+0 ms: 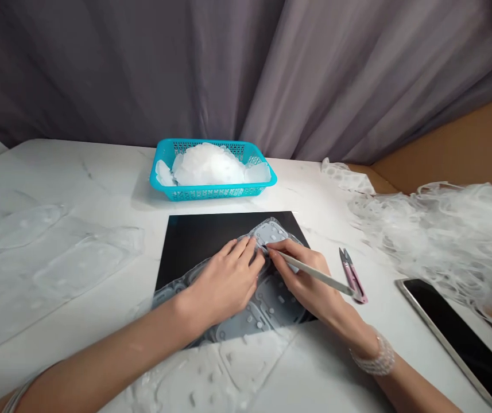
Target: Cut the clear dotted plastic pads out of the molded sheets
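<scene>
A translucent molded plastic sheet with rounded outlines and small raised bumps lies partly over a black mat and partly on the white table. My left hand rests on the sheet with its fingers stretched out, pressing it down. In my right hand, a slim pale pen-like tool is pinched between the fingers. Its dark tip meets the sheet close to my left fingertips, near the sheet's upper end. Whether the tool is a blade or something else is too small to tell.
Behind the mat stands a blue basket heaped with translucent white pieces. Pink-handled thread snips and a phone lie at right, near a pile of clear scraps by a cardboard box. More clear sheets lie at left.
</scene>
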The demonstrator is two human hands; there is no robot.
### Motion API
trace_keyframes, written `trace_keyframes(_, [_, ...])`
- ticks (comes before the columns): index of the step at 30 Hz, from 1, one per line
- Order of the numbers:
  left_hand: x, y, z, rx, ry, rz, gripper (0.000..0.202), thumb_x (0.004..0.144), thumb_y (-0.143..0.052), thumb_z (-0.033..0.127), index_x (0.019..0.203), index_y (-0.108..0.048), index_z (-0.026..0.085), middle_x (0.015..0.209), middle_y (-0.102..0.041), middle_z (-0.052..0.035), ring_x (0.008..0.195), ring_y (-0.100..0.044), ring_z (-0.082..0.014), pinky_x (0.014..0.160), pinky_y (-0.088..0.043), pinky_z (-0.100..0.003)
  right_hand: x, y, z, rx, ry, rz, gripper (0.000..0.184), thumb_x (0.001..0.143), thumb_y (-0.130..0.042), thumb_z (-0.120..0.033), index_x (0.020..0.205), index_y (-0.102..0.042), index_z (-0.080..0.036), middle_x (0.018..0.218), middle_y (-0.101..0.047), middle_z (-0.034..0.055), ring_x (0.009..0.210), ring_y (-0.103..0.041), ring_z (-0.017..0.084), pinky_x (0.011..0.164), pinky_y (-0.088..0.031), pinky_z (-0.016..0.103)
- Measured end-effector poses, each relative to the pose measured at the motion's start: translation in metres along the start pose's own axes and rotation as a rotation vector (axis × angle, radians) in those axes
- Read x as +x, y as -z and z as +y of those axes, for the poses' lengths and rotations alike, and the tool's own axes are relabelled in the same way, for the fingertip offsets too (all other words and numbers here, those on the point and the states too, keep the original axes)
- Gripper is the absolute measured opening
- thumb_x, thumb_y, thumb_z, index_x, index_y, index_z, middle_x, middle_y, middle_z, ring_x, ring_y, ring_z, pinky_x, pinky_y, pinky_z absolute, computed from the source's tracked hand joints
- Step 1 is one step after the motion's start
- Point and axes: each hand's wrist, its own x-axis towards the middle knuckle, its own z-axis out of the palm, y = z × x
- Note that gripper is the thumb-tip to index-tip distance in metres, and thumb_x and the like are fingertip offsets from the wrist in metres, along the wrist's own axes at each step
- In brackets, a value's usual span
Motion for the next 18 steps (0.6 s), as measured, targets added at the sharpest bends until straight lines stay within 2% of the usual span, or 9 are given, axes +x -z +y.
trace_keyframes(4, [0.0,-0.002,0.001,0.013,0.005,0.008,0.043,0.098,-0.039,0.022,0.134,-0.054,0.004,0.145,-0.053,-0.0246,0.136,-0.049,-0.0345,0.109,-0.044,-0.047,0.002,-0.006,0.001,-0.075,0.041,-0.004,0.016,0.097,-0.049,-0.022,0.095,-0.065,-0.021,0.082,-0.071,0.0037,0.06,-0.061,0.015,0.057,-0.045,0.029])
trace_keyframes(10, [0.001,-0.002,0.001,0.004,0.001,-0.009,0.045,0.098,-0.038,0.022,0.135,-0.053,0.002,0.146,-0.051,-0.0253,0.138,-0.047,-0.0342,0.111,-0.042,-0.047,0.006,-0.015,0.005,-0.183,0.121,0.002,0.015,0.099,-0.047,-0.021,0.094,-0.06,-0.022,0.086,-0.068,0.0054,0.069,-0.062,0.017,0.061,-0.044,0.03])
trace_keyframes(15, [0.001,-0.001,0.001,-0.051,0.023,-0.055,0.046,0.101,-0.035,0.024,0.139,-0.05,0.003,0.149,-0.046,-0.0249,0.139,-0.046,-0.0337,0.111,-0.042,-0.048,-0.005,-0.011,0.0,-0.281,0.188,-0.036,0.017,0.099,-0.042,-0.016,0.092,-0.056,-0.023,0.081,-0.062,0.0052,0.066,-0.057,0.018,0.058,-0.041,0.031])
trace_keyframes(18, [0.0,-0.001,0.001,-0.067,0.035,-0.048,0.046,0.101,-0.036,0.025,0.139,-0.051,0.004,0.148,-0.048,-0.0247,0.139,-0.046,-0.0337,0.11,-0.042,-0.049,-0.01,-0.008,0.001,-0.318,0.212,-0.034,0.016,0.098,-0.043,-0.014,0.092,-0.055,-0.022,0.083,-0.061,0.0067,0.068,-0.058,0.02,0.059,-0.044,0.032])
